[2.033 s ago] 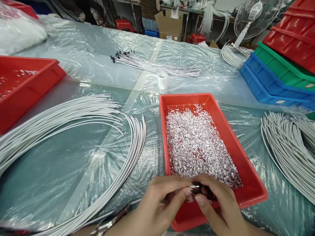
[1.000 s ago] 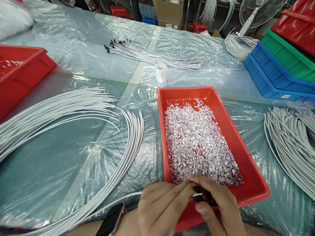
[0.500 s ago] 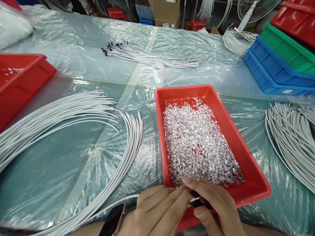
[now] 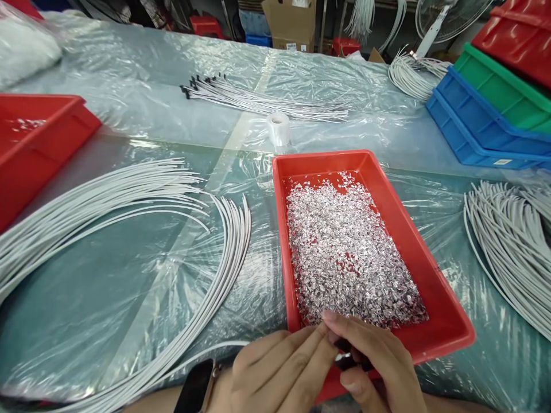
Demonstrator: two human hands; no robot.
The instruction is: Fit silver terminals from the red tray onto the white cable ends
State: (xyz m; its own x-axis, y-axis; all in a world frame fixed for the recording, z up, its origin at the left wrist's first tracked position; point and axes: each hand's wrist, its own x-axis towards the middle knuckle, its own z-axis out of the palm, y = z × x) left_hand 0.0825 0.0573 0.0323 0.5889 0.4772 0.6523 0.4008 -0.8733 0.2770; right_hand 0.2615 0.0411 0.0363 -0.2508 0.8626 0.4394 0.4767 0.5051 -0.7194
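- The left hand [image 4: 279,373] and right hand [image 4: 379,367] meet at 6 o'clock, fingers pinched together on a small dark piece [image 4: 346,357], so it stays steady.
- They sit over the red tray [image 4: 430,275] of shiny bits [image 4: 348,252], close for grabbing.
- White wires [image 4: 129,229] curve at 9 o'clock.

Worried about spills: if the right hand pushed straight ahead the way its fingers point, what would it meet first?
Probably the silver metal pieces heaped in the red tray ahead of the right hand; height is unclear.

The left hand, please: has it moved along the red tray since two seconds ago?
Yes. The left hand has slid slightly toward the person, lower against the near rim of the red tray, fingertips still meeting the right hand.
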